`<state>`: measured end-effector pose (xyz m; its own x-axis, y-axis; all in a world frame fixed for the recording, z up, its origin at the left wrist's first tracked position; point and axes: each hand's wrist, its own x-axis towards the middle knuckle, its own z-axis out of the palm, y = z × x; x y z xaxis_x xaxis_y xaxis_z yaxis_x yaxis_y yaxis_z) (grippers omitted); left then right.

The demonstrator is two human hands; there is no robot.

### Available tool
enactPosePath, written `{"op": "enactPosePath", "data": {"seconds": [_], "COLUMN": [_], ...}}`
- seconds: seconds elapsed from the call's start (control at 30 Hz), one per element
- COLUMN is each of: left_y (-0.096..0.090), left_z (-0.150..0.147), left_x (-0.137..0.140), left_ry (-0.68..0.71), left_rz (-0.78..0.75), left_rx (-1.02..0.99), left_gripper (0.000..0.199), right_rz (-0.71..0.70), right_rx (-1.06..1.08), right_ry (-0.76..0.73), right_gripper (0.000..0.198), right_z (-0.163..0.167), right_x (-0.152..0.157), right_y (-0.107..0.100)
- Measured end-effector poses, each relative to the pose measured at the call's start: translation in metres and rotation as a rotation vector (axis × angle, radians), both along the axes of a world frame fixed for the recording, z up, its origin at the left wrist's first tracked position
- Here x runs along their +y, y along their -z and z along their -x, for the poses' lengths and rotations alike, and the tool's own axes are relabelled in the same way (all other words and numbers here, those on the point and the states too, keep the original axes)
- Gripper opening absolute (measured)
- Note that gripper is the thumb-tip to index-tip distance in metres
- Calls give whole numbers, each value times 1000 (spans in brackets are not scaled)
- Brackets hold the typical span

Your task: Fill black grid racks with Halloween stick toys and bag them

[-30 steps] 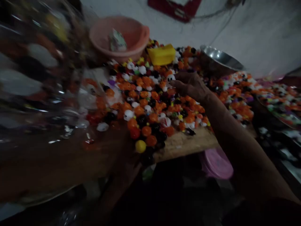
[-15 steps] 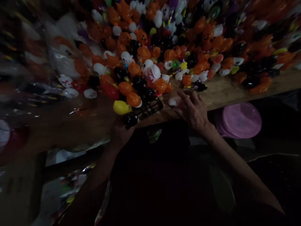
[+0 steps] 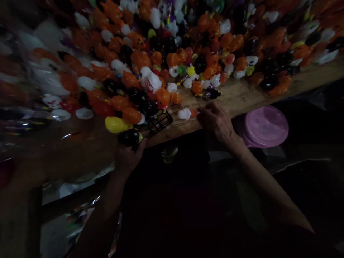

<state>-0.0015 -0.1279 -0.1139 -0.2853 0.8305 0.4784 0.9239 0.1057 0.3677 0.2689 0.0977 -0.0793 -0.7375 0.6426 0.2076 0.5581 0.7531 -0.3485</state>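
My left hand (image 3: pixel 128 156) is closed at the near left end of a black grid rack (image 3: pixel 158 123), its thumb along the edge beside a black toy figure (image 3: pixel 130 137). A yellow toy (image 3: pixel 117 124) and an orange toy (image 3: pixel 131 115) sit at that same end, while bare grid shows toward the right. My right hand (image 3: pixel 216 122) is closed, its fingertips pinching the right end of a small white-and-orange toy (image 3: pixel 185 114) just above or on the wooden table (image 3: pixel 236 96). Dim light hides the left fingers' undersides.
A large heap of orange, white and black toy figures (image 3: pixel 139 59) covers the back of the table. Clear plastic bags (image 3: pixel 45 71) lie at left. A round pink tub or stool (image 3: pixel 266 125) stands beyond the table's front edge at right.
The view has shifted, so things sit further left. My right hand's fingers, spread over the small toy before, are now drawn together at its right end. My left hand stays by the rack.
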Motion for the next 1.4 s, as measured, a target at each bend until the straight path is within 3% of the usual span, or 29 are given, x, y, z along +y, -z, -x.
{"op": "enactPosePath", "data": {"seconds": [0.1,0.3,0.43,0.57,0.83,1.03,1.27,1.4], "left_y": [6,13,15,11,9,12,13,2], "left_z": [1,6,7,6,7,7,8,2], "left_x": [-2,-3,-2,1,3,3,8,-9], "left_ry": [-82,-69,-39,24,-9,-12,-3,-46], "left_rz": [44,48,3,-46,-12,-46,-81,-17], "left_rx": [-25,-70,-7,29,-58,-77,-141,-143], "left_gripper": [40,44,35,25,28,21,19,29], "right_rz": [81,376,552,632,509,283,152,110], "right_rx": [93,316,464,493,582,689,639,568], "right_ry": [-53,-203,-220,-220,-137,-62,-154,-149], "right_gripper": [30,24,27,23,21,18,18,22], "right_z": [9,55,80,90,111,116,116,120], "right_x": [-12,-65,-69,-69,-95,-96,-91,-97], "right_y": [4,2,4,7,16,29,29,23]}}
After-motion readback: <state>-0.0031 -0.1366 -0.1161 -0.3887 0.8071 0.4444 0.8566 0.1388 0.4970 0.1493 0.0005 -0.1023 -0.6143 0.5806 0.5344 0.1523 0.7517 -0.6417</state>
